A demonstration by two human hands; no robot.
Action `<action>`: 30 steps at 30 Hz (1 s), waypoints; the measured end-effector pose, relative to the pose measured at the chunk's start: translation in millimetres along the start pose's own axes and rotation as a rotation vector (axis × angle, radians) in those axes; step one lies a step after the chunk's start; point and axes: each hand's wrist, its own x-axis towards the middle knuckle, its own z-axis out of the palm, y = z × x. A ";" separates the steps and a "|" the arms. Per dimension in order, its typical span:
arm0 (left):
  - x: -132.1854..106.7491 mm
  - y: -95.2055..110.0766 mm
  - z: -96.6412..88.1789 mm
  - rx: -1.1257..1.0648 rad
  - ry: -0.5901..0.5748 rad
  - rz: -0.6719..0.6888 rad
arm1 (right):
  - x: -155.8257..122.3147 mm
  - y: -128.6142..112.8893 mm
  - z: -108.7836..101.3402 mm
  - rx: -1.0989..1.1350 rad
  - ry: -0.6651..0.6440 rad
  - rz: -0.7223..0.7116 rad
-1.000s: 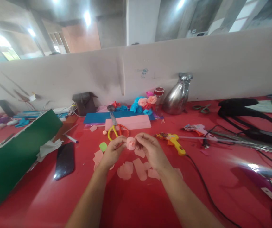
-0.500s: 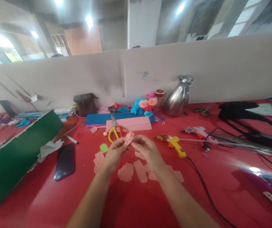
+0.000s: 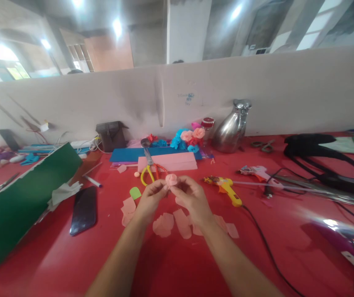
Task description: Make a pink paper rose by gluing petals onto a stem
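A small pink paper flower [image 3: 171, 180] is held up between my two hands above the red table. My left hand [image 3: 151, 198] pinches it from the left, and my right hand [image 3: 193, 199] pinches its right side with thumb and fingers. Pink paper petals [image 3: 163, 225] lie loose below the hands, some partly hidden by my right forearm. A green petal-shaped piece [image 3: 135, 192] rests left of my left hand. Just beyond the flower lie scissors [image 3: 147, 175] with yellow and orange handles, their blades over folded pink paper [image 3: 179, 161].
Right of my hands lies a yellow glue gun [image 3: 226, 189], its cord running toward the front. A white glue gun [image 3: 261, 173] is behind it. A dark phone [image 3: 84, 210] and green board [image 3: 31, 206] are left. Finished paper flowers [image 3: 192, 136] and a metal jug [image 3: 230, 128] stand by the wall.
The pink flower has turned, so its rounded, rolled top now faces me more. Both hands have shifted their fingers slightly around it and keep hold.
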 end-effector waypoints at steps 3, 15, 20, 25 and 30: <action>-0.3 1.3 0.1 0.022 0.015 0.030 | -0.7 -2.6 -0.6 -0.006 -0.030 -0.020; 1.5 4.9 -1.7 -0.314 0.067 -0.105 | -0.4 -4.2 -1.6 -0.133 0.001 0.029; 3.6 5.6 -6.1 -0.436 0.062 -0.262 | 1.6 2.6 0.6 -0.211 0.024 0.093; 2.0 4.0 -2.1 -0.461 -0.007 -0.377 | 2.4 8.8 0.5 -0.232 -0.009 0.027; -0.2 7.0 5.6 -0.394 -0.005 -0.335 | 1.2 10.9 0.0 -0.358 -0.022 -0.134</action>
